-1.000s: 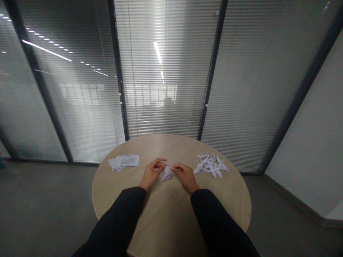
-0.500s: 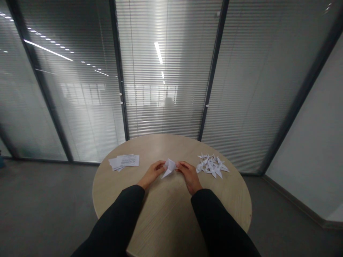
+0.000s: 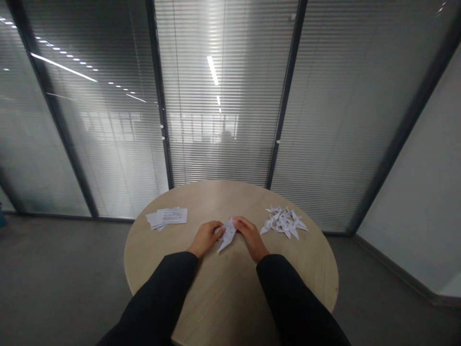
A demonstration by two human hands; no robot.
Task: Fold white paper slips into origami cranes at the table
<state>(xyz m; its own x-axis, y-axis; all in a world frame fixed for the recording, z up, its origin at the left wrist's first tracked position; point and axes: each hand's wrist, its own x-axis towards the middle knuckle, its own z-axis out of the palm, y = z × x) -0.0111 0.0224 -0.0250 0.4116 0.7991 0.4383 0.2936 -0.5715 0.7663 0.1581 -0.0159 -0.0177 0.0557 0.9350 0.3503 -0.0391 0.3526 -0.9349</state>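
Note:
Between my two hands is a piece of folded white paper (image 3: pixel 227 235), its pointed end angled down toward me. My left hand (image 3: pixel 206 238) pinches its left side, thumb on top. On the paper's upper right edge, the fingers of my right hand (image 3: pixel 249 235) are closed. A heap of folded paper cranes (image 3: pixel 285 223) lies to the right of my right hand. Off to the left sits a small stack of printed paper sheets (image 3: pixel 172 216). The undersides of the held paper and some fingertips are hidden.
All of this is on a round wooden table (image 3: pixel 216 298). Behind the table stands a glass partition with blinds (image 3: pixel 223 158) and dark frames. A white wall (image 3: pixel 421 202) rises at the right, and grey floor (image 3: pixel 72 278) surrounds the table.
The folded paper has turned and come slightly lower, toward me, showing a longer face. Both hands have shifted with it, and the right fingers now lie closer over its edge.

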